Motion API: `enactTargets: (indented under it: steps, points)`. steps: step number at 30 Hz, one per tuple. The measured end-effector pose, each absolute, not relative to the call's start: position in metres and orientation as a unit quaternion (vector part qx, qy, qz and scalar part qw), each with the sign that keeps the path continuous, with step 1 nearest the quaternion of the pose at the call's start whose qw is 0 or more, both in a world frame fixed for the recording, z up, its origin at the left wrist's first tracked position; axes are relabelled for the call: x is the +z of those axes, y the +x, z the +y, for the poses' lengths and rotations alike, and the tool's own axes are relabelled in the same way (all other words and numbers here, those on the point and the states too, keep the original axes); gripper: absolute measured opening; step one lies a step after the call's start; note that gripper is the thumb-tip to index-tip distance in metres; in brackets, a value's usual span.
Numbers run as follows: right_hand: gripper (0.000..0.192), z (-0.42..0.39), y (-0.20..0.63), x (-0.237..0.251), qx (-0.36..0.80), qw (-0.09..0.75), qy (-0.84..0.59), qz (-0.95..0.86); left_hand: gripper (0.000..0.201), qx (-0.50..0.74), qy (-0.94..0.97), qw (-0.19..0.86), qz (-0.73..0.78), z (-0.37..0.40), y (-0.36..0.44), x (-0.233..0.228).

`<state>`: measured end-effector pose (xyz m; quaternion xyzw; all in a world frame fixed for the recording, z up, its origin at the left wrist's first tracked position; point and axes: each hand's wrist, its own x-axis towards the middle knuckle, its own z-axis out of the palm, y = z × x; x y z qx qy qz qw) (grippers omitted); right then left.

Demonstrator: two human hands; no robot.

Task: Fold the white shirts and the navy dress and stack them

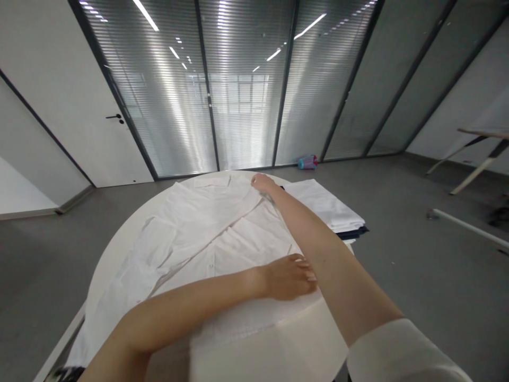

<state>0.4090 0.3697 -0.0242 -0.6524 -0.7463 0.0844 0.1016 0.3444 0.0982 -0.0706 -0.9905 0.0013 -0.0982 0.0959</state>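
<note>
At the left of the frame a white door [79, 106] stands shut beside a wall of glass panels with blinds [238, 90]. A round white table [278, 350] fills the lower centre, grey floor open all around it. A white shirt [186, 233] lies spread over the tabletop, reaching its left edge. The left hand [288, 277] presses flat on the shirt's near part, fingers extended, gripping nothing. The right hand [262, 183] rests at the shirt's far edge; whether it pinches cloth, I cannot tell. Right of centre lies a folded white stack [326, 204]; a small bottle [307, 162] lies on the floor by the glass.
</note>
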Motion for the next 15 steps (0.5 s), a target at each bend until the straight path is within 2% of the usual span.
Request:
enactTargets:
  steps: [5, 11, 15]
  points:
    - [0.032, 0.369, 0.407, -0.007, 0.064, 0.102, -0.651, -0.749, 0.009, -0.072, -0.99, 0.113, -0.035, 0.108, 0.348, -0.061]
    - [0.041, 0.388, 0.406, 0.013, 0.04, 0.095, -0.669, -0.736, 0.02, -0.137, -0.974, 0.166, -0.068, 0.096, 0.294, -0.04]
    - [0.043, 0.404, 0.403, 0.002, 0.049, 0.083, -0.695, -0.713, 0.022, -0.182, -0.961, 0.174, -0.111, 0.08, 0.259, -0.048]
